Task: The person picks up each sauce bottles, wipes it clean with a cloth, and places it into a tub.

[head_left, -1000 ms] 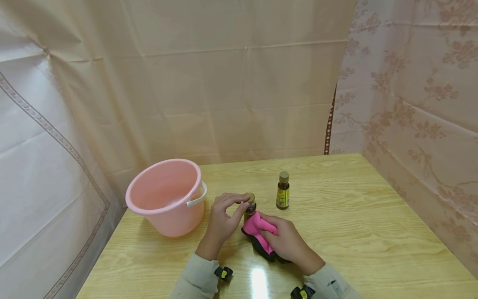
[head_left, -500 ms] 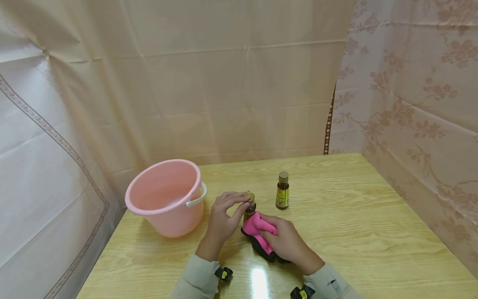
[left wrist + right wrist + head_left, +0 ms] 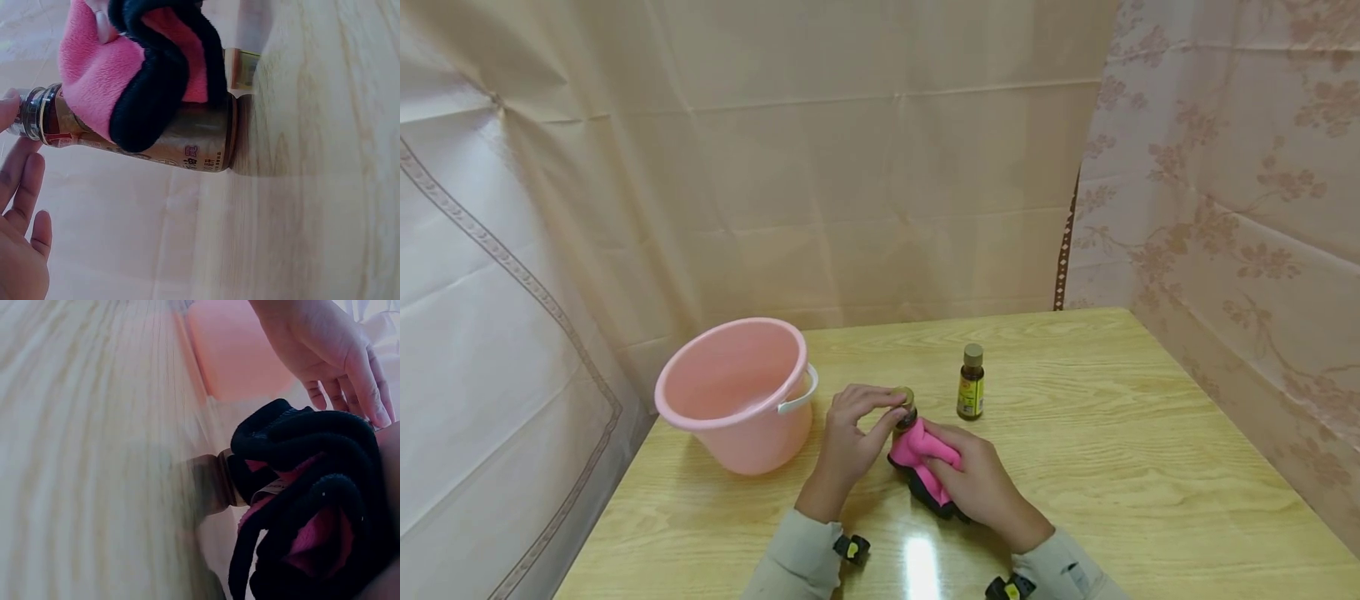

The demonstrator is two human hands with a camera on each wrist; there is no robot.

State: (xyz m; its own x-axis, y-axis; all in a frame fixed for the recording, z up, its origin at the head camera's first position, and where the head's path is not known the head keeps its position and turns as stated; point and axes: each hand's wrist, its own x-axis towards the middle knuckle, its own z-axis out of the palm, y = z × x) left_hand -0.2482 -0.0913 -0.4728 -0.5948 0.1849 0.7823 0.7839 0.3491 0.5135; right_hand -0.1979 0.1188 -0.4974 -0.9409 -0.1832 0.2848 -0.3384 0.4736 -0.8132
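My left hand pinches the gold cap of a small dark glass bottle between thumb and fingers. The bottle stands upright on the table, its label partly showing in the left wrist view. A pink cloth with black edging is pressed around the bottle's body by my right hand, which grips the bunched fabric. In the right wrist view the cloth's black folds hide most of the bottle; only its base shows. Behind them stands a second brown bottle with a yellow label and a gold cap.
A pink bucket with a white handle stands on the left of the wooden table. Beige curtain hangs behind the table, with a flowered curtain on the right.
The cloth and my right hand have shifted slightly up the bottle, covering a little more below the neck. My left hand stays at the cap. The second bottle and bucket stay put.
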